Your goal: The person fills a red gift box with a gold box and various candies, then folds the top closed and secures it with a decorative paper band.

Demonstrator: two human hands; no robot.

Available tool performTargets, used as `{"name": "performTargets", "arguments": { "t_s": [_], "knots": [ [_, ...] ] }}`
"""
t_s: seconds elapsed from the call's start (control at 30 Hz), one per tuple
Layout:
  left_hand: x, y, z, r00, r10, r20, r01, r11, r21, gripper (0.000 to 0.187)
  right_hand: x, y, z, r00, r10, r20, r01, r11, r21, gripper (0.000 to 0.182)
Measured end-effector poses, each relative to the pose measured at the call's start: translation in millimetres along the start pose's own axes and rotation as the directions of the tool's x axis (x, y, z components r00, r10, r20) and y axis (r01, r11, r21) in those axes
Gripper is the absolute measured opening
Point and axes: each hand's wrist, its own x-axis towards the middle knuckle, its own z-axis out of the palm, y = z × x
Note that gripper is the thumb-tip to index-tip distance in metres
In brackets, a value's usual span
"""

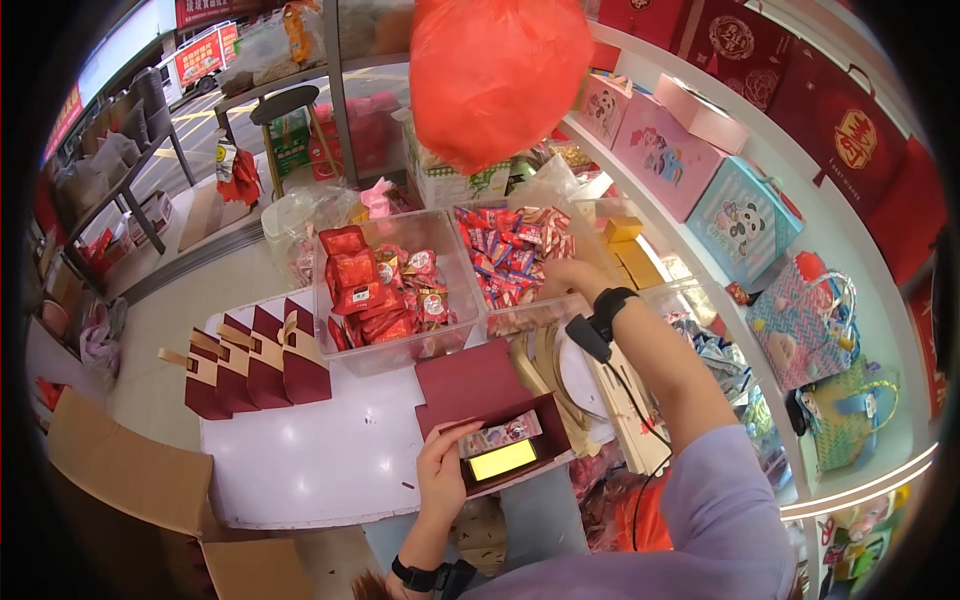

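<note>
My left hand [443, 462] holds the left side of an open dark red box [553, 428] at the table's front edge. Inside the box lie a patterned pink packet [500, 434] and a bright yellow block [503, 460]. The box's lid flap [470, 375] is folded back onto the table. My right hand [568, 278] reaches into a clear bin of red and blue wrapped sweets [505, 250]; its fingertips are hidden among them. To the left of that bin, another clear bin [400, 352] holds red packets [355, 275].
Several closed dark red boxes [265, 370] stand on the white table [300, 450] at left. A red plastic bag [500, 80] hangs overhead. Gift boxes [745, 220] line the shelf at right. An open cardboard box [130, 460] is at lower left.
</note>
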Motion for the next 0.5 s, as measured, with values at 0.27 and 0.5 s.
{"name": "performTargets", "arguments": {
  "t_s": [0.27, 0.5],
  "knots": [
    [-0.5, 5.3, 2.1, 1.000, -0.024, -0.010, 0.024, 0.999, 0.024, 0.032, 39.7, 55.8, -33.9, 0.974, 0.050, -0.220, 0.011, 0.964, 0.266, 0.059],
    [0.0, -0.8, -0.9, 1.000, 0.011, 0.007, -0.011, 0.999, 0.053, 0.034, 19.8, 27.2, -22.6, 1.000, -0.010, -0.021, 0.009, 0.999, -0.037, 0.070]
  ]
}}
